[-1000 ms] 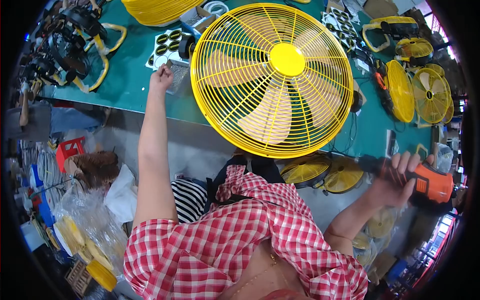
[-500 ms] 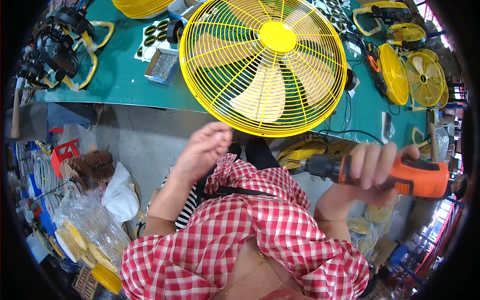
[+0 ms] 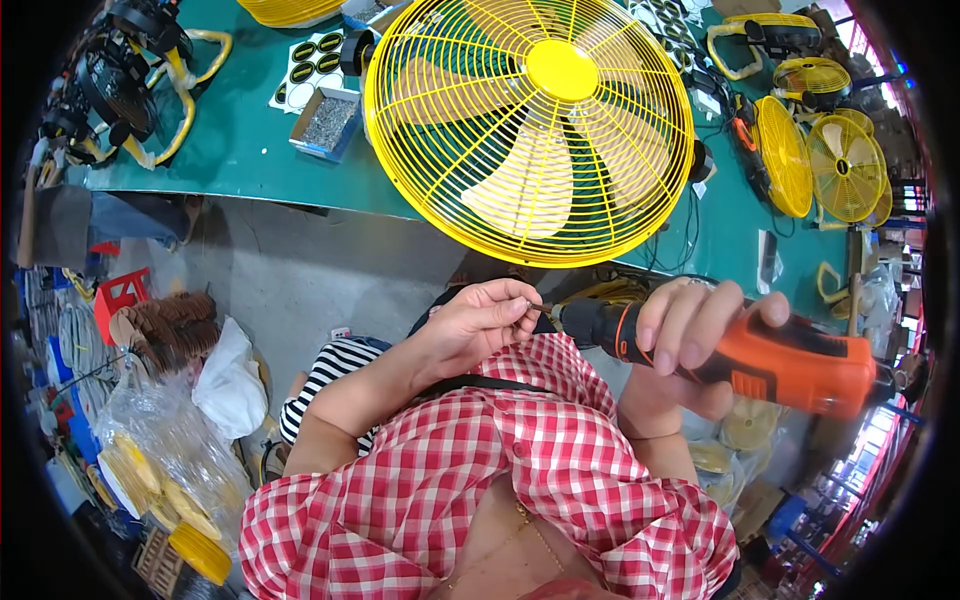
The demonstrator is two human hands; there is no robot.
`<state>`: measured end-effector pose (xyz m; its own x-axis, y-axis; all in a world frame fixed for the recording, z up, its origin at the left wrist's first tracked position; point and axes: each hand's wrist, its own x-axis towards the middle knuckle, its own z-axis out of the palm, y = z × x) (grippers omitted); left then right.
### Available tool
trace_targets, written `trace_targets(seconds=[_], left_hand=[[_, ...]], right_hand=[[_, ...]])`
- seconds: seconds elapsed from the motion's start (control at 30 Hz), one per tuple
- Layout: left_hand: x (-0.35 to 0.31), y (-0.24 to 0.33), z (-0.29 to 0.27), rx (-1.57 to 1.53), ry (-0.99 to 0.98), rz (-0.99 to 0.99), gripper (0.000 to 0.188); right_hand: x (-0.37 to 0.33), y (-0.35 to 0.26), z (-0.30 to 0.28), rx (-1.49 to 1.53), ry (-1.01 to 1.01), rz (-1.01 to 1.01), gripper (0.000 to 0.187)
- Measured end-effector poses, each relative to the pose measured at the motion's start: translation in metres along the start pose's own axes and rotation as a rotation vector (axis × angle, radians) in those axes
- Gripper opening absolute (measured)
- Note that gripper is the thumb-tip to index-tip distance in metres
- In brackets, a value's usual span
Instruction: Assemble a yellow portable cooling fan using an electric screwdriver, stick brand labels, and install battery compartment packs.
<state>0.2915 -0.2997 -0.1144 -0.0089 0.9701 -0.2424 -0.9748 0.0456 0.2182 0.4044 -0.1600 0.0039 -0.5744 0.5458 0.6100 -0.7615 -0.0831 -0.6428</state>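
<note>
Head view, centre frame: right hand (image 3: pixel 700 335) grips an orange-and-black electric screwdriver (image 3: pixel 760 355), while left hand (image 3: pixel 480 320) pinches a small screw at its bit tip (image 3: pixel 543 309), below the yellow fan (image 3: pixel 530 130).

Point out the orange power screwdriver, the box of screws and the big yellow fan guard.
orange power screwdriver (image 3: pixel 790 365), head view, orange body.
box of screws (image 3: pixel 327 122), head view, screw pile.
yellow fan guard (image 3: pixel 561 69), head view, centre hub.

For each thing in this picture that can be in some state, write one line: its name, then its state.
Left hand: fingertips pinched at the driver's tip.
Right hand: wrapped around the electric screwdriver.
Electric screwdriver: held level, tip pointing left.
Yellow fan: on the green table, blades not blurred.
Small box of screws: open.
</note>
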Motion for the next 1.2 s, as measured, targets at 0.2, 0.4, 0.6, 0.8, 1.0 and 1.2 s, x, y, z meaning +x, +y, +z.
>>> trace_targets(seconds=[0.2,0.4,0.6,0.8,1.0,1.2], left_hand=[[0.0,-0.004,0.002,0.066,0.032,0.002,0.016],[0.005,-0.011,-0.004,0.029,0.076,-0.038,0.016],[0.019,-0.015,-0.006,-0.2,0.11,-0.052,0.019],[0.033,-0.017,-0.022,-0.298,0.132,-0.087,0.021],[0.034,-0.013,-0.025,-0.269,0.126,-0.12,0.02],[0.035,-0.013,-0.039,-0.034,0.198,-0.106,0.016]], right_hand=[[-0.001,0.001,-0.006,0.008,-0.035,0.017,0.059],[0.0,0.001,-0.019,-0.019,-0.253,0.068,0.057],[-0.012,0.019,-0.022,-0.153,-0.415,-0.136,0.058],[-0.006,0.026,-0.021,-0.263,-0.504,-0.05,0.055],[-0.004,0.039,-0.025,-0.233,-0.594,-0.12,0.059],[-0.001,0.049,-0.028,-0.244,-0.619,-0.095,0.057]])
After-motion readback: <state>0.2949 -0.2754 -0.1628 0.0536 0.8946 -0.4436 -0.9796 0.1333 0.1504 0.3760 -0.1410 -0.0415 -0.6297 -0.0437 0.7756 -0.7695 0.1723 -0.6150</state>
